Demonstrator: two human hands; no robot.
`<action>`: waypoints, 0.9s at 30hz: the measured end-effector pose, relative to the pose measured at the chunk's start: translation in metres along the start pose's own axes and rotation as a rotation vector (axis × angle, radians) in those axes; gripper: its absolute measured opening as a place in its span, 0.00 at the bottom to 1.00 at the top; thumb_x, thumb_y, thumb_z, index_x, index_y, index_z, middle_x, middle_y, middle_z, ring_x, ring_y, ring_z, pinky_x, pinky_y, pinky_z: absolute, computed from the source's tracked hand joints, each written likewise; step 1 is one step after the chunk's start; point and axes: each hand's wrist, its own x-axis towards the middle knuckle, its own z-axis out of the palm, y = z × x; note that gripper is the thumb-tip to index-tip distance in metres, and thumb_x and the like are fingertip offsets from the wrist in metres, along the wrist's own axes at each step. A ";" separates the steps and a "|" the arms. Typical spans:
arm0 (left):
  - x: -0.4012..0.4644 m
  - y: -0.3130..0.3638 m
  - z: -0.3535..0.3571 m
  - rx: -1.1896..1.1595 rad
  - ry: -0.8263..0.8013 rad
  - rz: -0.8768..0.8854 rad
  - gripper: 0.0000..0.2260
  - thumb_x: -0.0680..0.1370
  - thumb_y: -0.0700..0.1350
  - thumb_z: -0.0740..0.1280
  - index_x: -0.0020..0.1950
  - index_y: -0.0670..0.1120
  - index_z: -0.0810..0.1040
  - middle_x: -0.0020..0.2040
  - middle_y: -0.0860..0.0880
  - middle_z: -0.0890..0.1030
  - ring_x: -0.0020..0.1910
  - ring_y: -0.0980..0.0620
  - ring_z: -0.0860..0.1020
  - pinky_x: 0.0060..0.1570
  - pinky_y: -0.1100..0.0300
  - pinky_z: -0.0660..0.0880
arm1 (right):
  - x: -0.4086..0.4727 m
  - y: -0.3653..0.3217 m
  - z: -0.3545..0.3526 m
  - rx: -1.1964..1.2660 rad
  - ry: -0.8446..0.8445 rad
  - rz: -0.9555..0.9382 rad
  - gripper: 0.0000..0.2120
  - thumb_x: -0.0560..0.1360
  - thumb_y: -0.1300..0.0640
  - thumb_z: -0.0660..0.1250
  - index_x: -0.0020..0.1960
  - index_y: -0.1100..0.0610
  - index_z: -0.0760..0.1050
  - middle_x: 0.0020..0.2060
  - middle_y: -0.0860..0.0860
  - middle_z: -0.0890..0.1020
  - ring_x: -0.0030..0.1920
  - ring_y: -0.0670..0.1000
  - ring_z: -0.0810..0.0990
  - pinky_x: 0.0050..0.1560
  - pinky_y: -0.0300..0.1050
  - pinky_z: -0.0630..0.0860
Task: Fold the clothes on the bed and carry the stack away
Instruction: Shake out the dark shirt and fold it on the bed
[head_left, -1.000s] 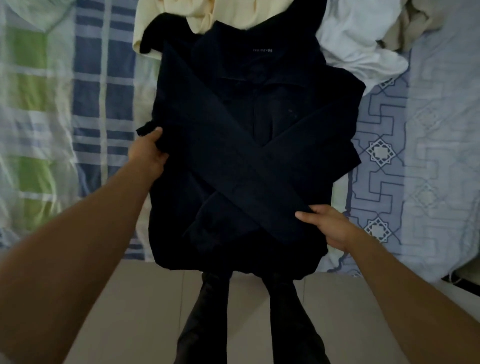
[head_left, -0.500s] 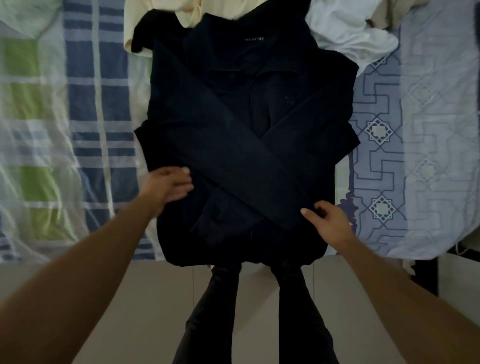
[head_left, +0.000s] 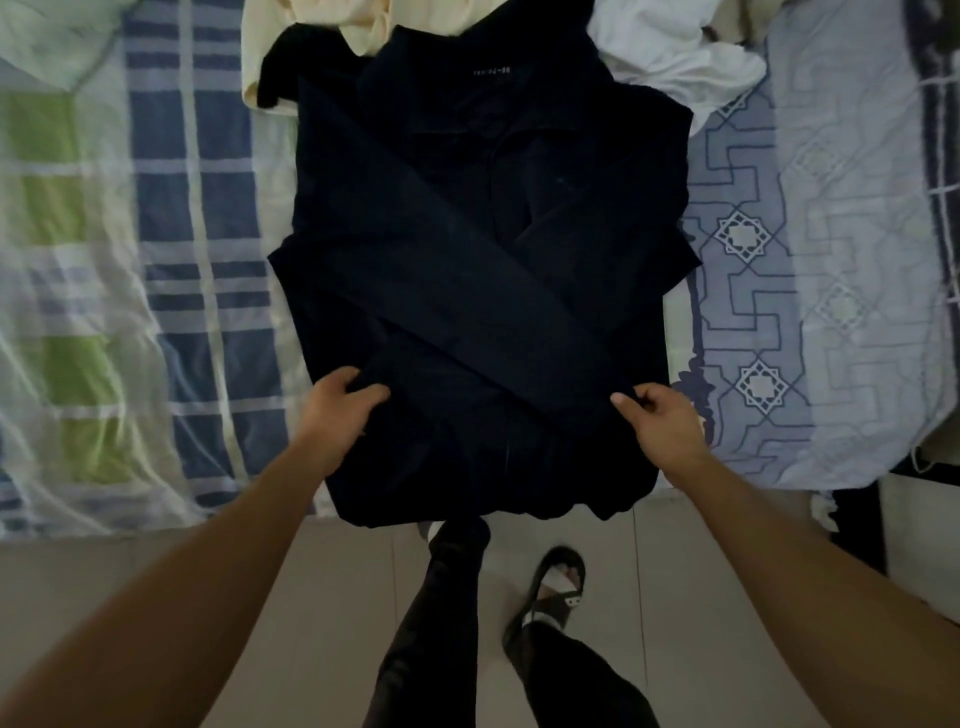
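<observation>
A dark navy garment (head_left: 483, 270) lies flat on the bed with both sleeves crossed over its front, its hem hanging over the bed's near edge. My left hand (head_left: 340, 405) grips the garment's lower left side, fingers curled into the cloth. My right hand (head_left: 657, 415) pinches the lower right side, next to the end of a folded sleeve. A cream garment (head_left: 332, 31) and a white garment (head_left: 675, 57) lie crumpled beyond the collar.
The bed carries a blue, green and white checked sheet (head_left: 156, 260) on the left and a pale blue patterned sheet (head_left: 831, 260) on the right. My legs and a sandalled foot (head_left: 556, 587) stand on the tiled floor (head_left: 311, 597) by the bed edge.
My left hand slid from the garment's upper left edge down to its lower left side and took hold. My right hand stayed at the lower right. The view pulled back slightly.
</observation>
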 end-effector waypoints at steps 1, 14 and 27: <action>0.000 -0.006 0.000 0.057 -0.005 -0.013 0.06 0.73 0.53 0.75 0.46 0.54 0.83 0.41 0.52 0.86 0.40 0.49 0.85 0.35 0.55 0.83 | 0.000 0.003 0.002 -0.083 0.011 -0.024 0.11 0.79 0.48 0.72 0.47 0.56 0.80 0.41 0.51 0.84 0.43 0.52 0.82 0.46 0.46 0.76; -0.054 -0.115 0.018 0.013 0.602 -0.128 0.17 0.74 0.49 0.75 0.58 0.45 0.74 0.45 0.52 0.76 0.49 0.47 0.75 0.50 0.53 0.70 | -0.038 0.080 -0.004 -0.097 0.239 0.076 0.14 0.80 0.49 0.65 0.48 0.61 0.77 0.45 0.58 0.83 0.46 0.59 0.79 0.46 0.48 0.72; -0.065 -0.193 0.027 0.006 0.239 -0.051 0.16 0.69 0.45 0.78 0.56 0.51 0.82 0.45 0.56 0.84 0.44 0.55 0.82 0.51 0.55 0.78 | -0.043 0.159 0.012 0.060 0.018 -0.109 0.09 0.72 0.59 0.73 0.39 0.63 0.76 0.34 0.57 0.79 0.34 0.49 0.76 0.37 0.44 0.69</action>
